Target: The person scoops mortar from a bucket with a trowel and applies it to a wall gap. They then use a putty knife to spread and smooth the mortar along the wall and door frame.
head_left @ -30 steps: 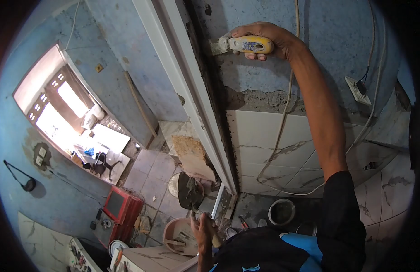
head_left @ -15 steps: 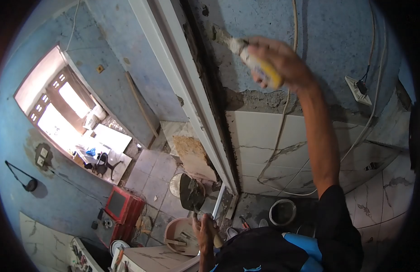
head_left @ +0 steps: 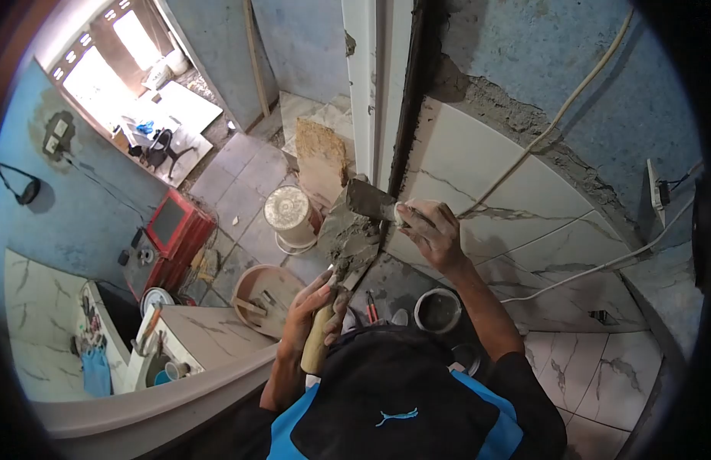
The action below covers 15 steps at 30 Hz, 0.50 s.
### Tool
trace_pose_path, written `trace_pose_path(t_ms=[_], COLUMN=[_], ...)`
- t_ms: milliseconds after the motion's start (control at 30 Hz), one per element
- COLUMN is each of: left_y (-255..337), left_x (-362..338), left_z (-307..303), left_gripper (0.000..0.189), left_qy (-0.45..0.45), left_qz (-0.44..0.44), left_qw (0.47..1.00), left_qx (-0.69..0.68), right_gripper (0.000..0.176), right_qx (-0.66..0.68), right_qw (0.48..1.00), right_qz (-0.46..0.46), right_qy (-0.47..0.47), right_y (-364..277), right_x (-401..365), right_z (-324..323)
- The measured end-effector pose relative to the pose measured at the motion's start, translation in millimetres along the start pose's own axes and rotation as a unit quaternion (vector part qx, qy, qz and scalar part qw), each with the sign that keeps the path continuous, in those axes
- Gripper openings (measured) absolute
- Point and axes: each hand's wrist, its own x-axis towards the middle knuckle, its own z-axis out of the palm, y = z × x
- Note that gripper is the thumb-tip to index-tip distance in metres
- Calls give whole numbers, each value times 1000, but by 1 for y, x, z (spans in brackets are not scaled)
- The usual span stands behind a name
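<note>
Now | right grip (head_left: 436, 234) lowered from wall, clasping scraper (head_left: 368, 201) | left grip (head_left: 318, 295) clasping trowel (head_left: 348, 239)

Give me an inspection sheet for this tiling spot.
Surface: marble-look wall tiles, rough mortar edge above, dark gap beside the door frame.
Job's things: trowel loaded with wet mortar; scraper blade at that mortar.
Clutter: white bucket, brown basin, small pail, red box on the floor.
Hands: left hand grips the trowel's wooden handle; right hand holds the scraper.
Cables: white cable loose across the tiles; socket on the wall.
Surroundings: blue walls, bright window.
</note>
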Motion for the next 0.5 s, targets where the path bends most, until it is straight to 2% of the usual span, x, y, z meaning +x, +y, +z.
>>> trace_pose_path(t_ms=[67, 200, 400, 500], left_y=[0, -1, -16, -16], left_x=[0, 1, 9, 10], left_z=[0, -1, -7, -6], left_gripper=[52, 48, 44, 39], left_qy=[-33, -37, -48, -70], left_qz=[-26, -49, -53, -19], left_qw=[998, 996, 986, 981], left_qx=[-38, -68, -151, -181], right_gripper=[48, 50, 50, 49], right_qx=[-24, -67, -75, -77], right_qw=[1000, 998, 996, 995], right_qz=[4, 12, 45, 69], right_qy=[18, 10, 13, 12], right_y=[1, -4, -10, -9], right_x=[-13, -22, -44, -62], right_z=[8, -2, -10, -17])
